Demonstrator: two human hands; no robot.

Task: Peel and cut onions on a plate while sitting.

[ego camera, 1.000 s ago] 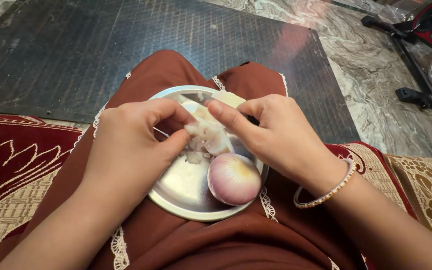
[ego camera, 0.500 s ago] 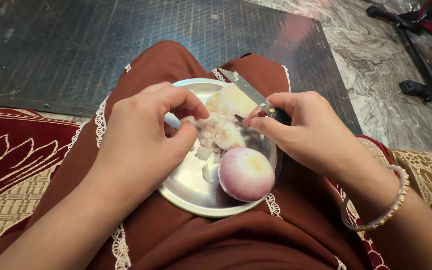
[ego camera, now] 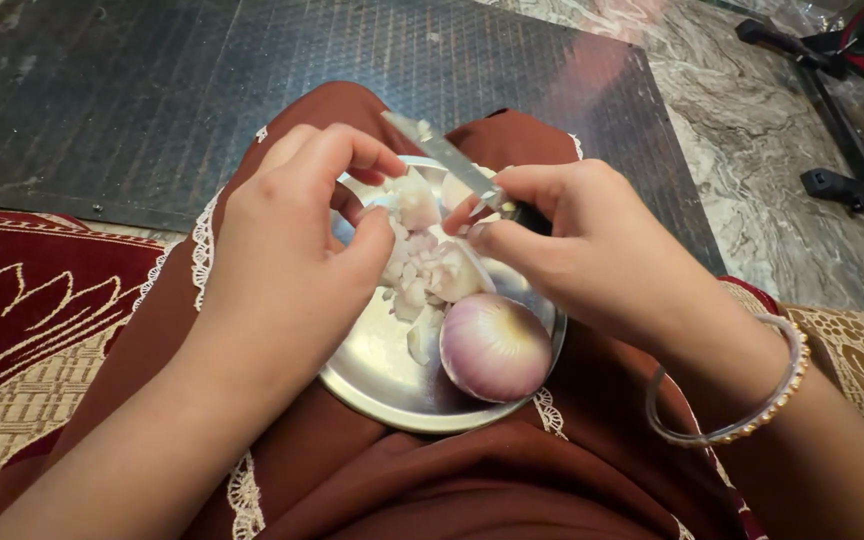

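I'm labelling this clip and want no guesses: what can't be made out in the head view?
- Knife handle: buried in the right hand.
- Onion piece at the left hand: its fingers cover most of it.
- Steel plate far rim: behind both hands.
- Black stand, top right: cut off by the edge.

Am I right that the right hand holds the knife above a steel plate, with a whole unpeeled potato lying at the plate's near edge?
Not quite. The head view shows a peeled onion half, purple-white, at the near edge of the steel plate, not a potato. The rest stands: the right hand holds the knife above the plate.
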